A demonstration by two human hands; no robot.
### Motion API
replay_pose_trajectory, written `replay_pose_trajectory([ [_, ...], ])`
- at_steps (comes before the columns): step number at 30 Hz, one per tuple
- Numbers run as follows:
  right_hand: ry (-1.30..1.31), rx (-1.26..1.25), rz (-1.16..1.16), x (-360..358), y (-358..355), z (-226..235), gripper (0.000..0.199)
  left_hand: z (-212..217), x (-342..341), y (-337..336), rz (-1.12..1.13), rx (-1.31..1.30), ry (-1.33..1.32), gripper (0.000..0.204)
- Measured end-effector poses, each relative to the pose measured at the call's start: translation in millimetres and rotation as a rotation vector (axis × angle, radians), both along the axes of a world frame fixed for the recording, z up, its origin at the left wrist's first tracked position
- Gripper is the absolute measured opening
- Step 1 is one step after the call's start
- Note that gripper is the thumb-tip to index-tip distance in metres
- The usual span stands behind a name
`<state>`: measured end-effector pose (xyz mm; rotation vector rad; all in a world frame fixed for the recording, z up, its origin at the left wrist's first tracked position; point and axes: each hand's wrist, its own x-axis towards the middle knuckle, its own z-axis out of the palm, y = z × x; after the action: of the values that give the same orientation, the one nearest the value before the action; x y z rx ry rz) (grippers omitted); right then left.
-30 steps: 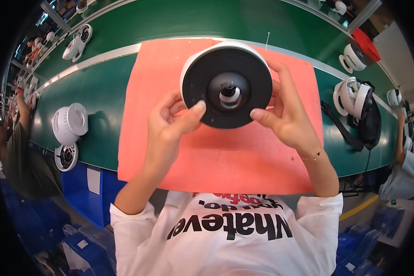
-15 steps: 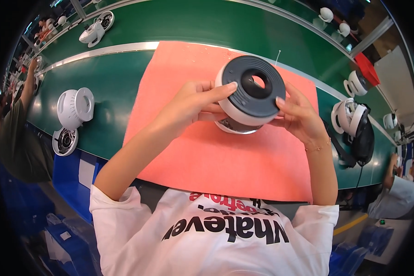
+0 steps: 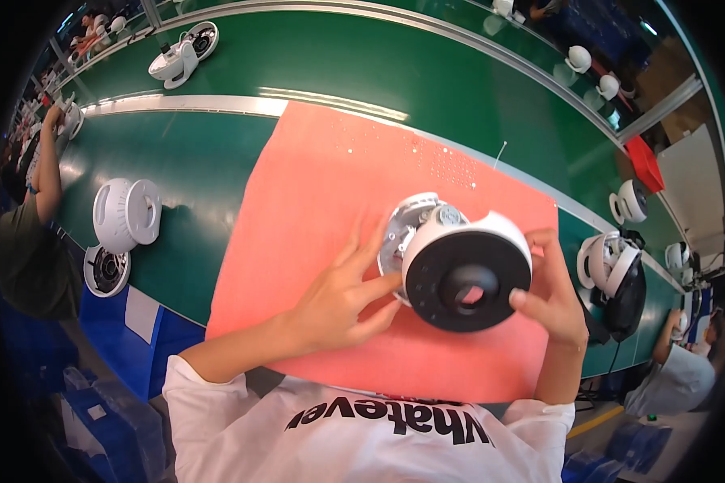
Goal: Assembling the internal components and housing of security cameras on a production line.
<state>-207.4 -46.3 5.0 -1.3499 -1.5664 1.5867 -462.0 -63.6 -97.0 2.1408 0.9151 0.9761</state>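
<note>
My right hand (image 3: 557, 299) grips a round white housing (image 3: 431, 278) by its right edge, thumb on the front of its black ringed face. That face, with a hole at its centre, is tilted toward me. Behind it, on the left, shows an opened white shell (image 3: 391, 245) with metal and inner parts; whether the two are joined I cannot tell. My left hand (image 3: 334, 302) is spread beside the housing, its fingers apart and slightly blurred. One fingertip is at the housing's left edge. Under both hands lies a pink-red mat (image 3: 314, 189).
Many small shiny pieces (image 3: 447, 165) lie along the mat's far edge. White housings (image 3: 125, 213) stand at left, with an open round part (image 3: 107, 270) below. At right are another white housing (image 3: 608, 262) and a black bag (image 3: 623, 306). Co-workers (image 3: 36, 201) sit at both sides.
The housing has come down nearer to me and turned, so the opened shell now shows at its left. My left hand has let go and spread its fingers; the right still grips.
</note>
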Motion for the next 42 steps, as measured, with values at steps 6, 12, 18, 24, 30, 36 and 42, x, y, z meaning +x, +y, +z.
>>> replay_pose_trajectory([
  [6, -0.035, -0.086, 0.097, -10.8, 15.0, 20.3, 0.049, 8.5, -22.3, 25.5, -0.185, -0.447, -0.075, 0.027],
  [12, 0.026, -0.124, 0.127, -11.2, 24.9, 6.6, 0.045, 41.4, -17.2, 41.7, -0.065, -0.418, -0.061, 0.049],
  [18, -0.156, -0.066, 0.053, -17.2, 31.2, -3.7, 0.041, 54.5, -11.4, 53.0, -0.042, -0.393, 0.086, 0.046],
  [24, -0.351, 0.025, 0.062, -15.2, 37.4, -17.0, 0.024, 57.4, -12.1, 74.5, -0.141, -0.480, 0.342, 0.042],
  [30, -0.512, 0.257, 0.030, -21.2, 52.0, -27.3, 0.040, 61.0, -6.5, 85.0, -0.135, -0.367, 0.518, 0.051],
  [36, -0.600, 0.313, 0.241, -12.2, 64.4, -31.0, 0.033, 64.3, -3.9, 85.4, -0.147, -0.420, 0.554, 0.055],
  [42, -0.657, 0.560, 0.132, -22.5, 54.9, -27.4, 0.031, 63.3, -5.8, 82.2, -0.143, -0.417, 0.623, 0.055],
])
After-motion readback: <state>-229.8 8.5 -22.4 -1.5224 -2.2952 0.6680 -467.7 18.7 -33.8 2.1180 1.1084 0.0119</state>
